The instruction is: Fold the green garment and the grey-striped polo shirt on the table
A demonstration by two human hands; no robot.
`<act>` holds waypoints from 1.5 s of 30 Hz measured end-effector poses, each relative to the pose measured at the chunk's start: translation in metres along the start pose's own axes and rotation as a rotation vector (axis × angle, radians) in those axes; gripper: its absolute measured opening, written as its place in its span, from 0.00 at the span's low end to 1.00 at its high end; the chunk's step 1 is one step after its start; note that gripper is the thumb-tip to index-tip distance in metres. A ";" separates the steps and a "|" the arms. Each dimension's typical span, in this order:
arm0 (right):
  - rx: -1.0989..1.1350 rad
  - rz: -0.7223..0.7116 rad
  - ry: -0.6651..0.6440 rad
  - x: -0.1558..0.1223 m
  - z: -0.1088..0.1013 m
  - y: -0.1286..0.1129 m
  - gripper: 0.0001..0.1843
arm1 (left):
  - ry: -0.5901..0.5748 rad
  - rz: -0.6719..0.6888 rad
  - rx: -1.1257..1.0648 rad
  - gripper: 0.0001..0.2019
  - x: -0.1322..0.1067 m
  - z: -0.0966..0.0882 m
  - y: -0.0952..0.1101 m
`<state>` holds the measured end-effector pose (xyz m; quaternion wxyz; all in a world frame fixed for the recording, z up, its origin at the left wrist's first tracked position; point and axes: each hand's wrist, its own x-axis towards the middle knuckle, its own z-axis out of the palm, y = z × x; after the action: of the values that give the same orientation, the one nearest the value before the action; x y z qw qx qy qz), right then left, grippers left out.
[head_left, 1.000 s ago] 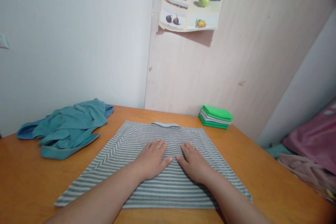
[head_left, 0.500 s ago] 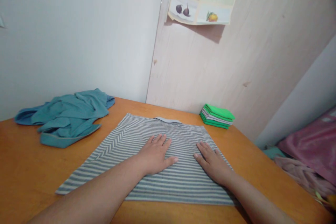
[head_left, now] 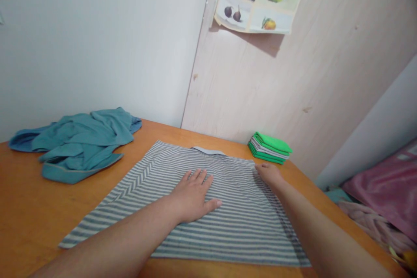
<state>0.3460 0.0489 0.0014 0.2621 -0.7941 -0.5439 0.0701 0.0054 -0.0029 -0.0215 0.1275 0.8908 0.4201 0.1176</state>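
1. Left hand (head_left: 194, 199) lies palm down on the striped shirt (head_left: 234, 193), fingers spread wide and thumb pointing toward the shirt's right half. It holds nothing.
2. Right hand (head_left: 269, 172) is at the shirt's far right corner, fingers curled in and narrow. They touch or nearly touch the fabric there; whether any cloth is pinched between them, I cannot tell.
3. The shirt is spread over the middle of the desk (head_left: 28, 206), its grey collar (head_left: 207, 150) toward the desk's far edge. It is narrow at the collar end and wider toward the person. On its left side the stripes meet in a slanting, zigzag line.
4. As for progress, the shirt looks flat and mostly smooth, with faint creases on its right half. No sleeves stick out at the sides, so they are probably tucked under. It is not yet a compact bundle, so the folding down to a small size seems undone.
5. By the desk's far right corner sits a neat stack of folded cloths (head_left: 270, 148), green and grey, which looks finished.
6. On the left part of the desk, near the far edge, teal clothes (head_left: 86, 134) lie crumpled, apart from the shirt and apparently unfolded.
7. Past the desk's right edge is a pink cloth (head_left: 387, 184); on the wall above hangs a sheet of fruit pictures (head_left: 257, 4).
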 end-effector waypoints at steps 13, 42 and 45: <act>0.042 0.036 -0.128 0.023 0.023 -0.006 0.11 | -0.004 -0.020 -0.008 0.44 -0.002 -0.002 0.004; -0.269 -0.465 -0.272 -0.032 0.067 -0.077 0.41 | -0.043 -0.020 0.035 0.44 -0.002 -0.004 0.005; -0.341 -0.416 -0.346 -0.029 0.073 -0.073 0.44 | -0.053 -0.015 0.049 0.45 -0.003 -0.005 0.005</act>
<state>0.2450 0.0675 -0.0299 0.0373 -0.6747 -0.7350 0.0569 0.0055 -0.0072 -0.0159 0.1175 0.8933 0.4259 0.0828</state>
